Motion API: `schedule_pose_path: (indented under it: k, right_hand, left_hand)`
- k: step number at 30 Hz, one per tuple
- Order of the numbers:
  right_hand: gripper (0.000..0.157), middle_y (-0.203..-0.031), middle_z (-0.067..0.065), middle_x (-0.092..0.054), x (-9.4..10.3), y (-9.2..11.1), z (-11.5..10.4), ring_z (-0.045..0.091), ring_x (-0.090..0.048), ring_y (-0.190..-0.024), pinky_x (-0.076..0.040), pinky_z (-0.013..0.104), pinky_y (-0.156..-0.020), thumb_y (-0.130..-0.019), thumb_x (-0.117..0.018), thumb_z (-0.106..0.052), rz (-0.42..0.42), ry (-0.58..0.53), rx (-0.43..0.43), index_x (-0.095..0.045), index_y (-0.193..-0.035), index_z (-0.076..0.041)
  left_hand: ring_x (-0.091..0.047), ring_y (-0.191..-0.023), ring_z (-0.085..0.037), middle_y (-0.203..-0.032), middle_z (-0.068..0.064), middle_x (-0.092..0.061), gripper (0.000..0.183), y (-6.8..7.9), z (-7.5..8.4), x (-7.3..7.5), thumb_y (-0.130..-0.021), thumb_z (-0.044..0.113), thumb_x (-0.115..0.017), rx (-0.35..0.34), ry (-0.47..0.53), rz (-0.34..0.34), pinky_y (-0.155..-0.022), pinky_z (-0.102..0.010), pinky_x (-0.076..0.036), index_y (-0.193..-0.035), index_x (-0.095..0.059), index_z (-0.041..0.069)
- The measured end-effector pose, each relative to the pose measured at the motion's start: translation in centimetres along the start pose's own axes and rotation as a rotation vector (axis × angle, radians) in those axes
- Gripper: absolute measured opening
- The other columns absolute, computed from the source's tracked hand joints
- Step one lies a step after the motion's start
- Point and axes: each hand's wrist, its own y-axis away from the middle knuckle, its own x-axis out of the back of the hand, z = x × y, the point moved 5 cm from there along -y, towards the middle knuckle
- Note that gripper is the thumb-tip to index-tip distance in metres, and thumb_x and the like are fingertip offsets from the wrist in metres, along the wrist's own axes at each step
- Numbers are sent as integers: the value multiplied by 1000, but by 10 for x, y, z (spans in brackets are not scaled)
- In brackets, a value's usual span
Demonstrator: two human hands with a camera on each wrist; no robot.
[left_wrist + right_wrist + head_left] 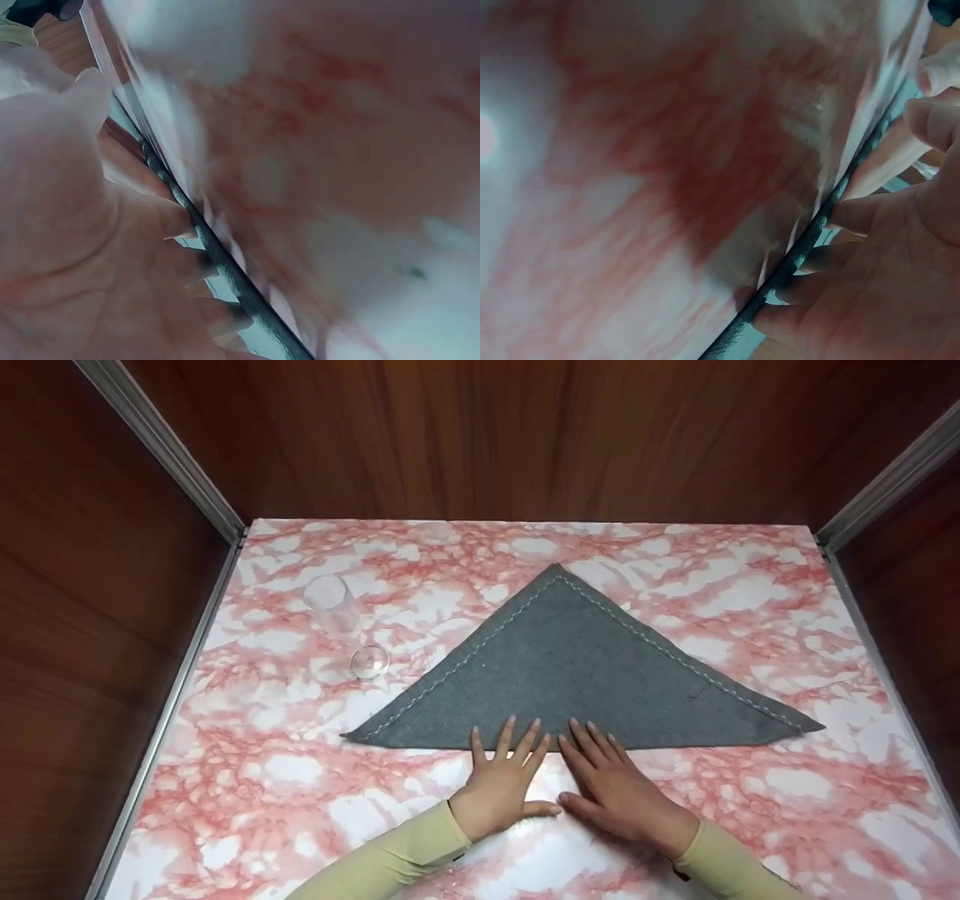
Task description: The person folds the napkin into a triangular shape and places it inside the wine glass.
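A grey cloth [570, 660] with pale stitching near two edges lies folded into a triangle, its point toward the back and its long fold toward me. My left hand [499, 791] rests with spread, straight fingers on the near fold, just left of the middle. Beside it, my right hand [626, 795] lays its extended fingers on the same fold. The two thumbs nearly meet in front of the cloth. In the left wrist view the fingertips touch the cloth's dark edge [232, 270]; the right wrist view shows the same along its cloth edge [806, 240].
A clear stemmed glass [369, 662] lies on its side left of the cloth. The table [285, 810] has a red-and-white marbled top. Dark wood panels [487, 442] with metal corner strips enclose it at the back and both sides.
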Motion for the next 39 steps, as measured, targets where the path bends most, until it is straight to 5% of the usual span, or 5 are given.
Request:
schedule_pose_path:
  k: [7,21,31,39]
  right_hand:
    - [70,-157,14,-14,4,8,14,35,-11,-143,-13,57,-111,-95,-51,-52,35,-30,-48,-31,-151,-15]
    - [70,-157,19,-9,27,41,71,45,-5,-141,-10,61,-109,-95,-53,-49,87,-96,-225,-30,-151,-15]
    - [72,-156,24,-1,41,65,103,49,1,-139,-5,64,-107,-97,-49,-48,86,-133,-337,-23,-153,-12]
    - [74,-152,34,4,54,86,140,56,6,-135,-4,72,-101,-98,-46,-47,121,-117,-433,-18,-152,-5]
  left_hand:
    - [-3,-143,-38,-160,-7,-7,93,14,-18,-3,-81,77,-40,38,67,13,-98,-76,-12,-154,-21,21]
    - [-1,-141,-43,-159,-11,-5,91,68,-85,-9,-83,74,-42,257,151,80,-99,-75,-5,-154,-20,21]
    - [4,-141,-44,-155,-26,2,90,85,-105,-8,-84,73,-43,394,200,82,-100,-74,-6,-154,-18,22]
    - [-3,-138,-51,-147,-41,-6,90,90,-113,-3,-81,73,-48,459,155,155,-99,-75,-10,-152,-27,22]
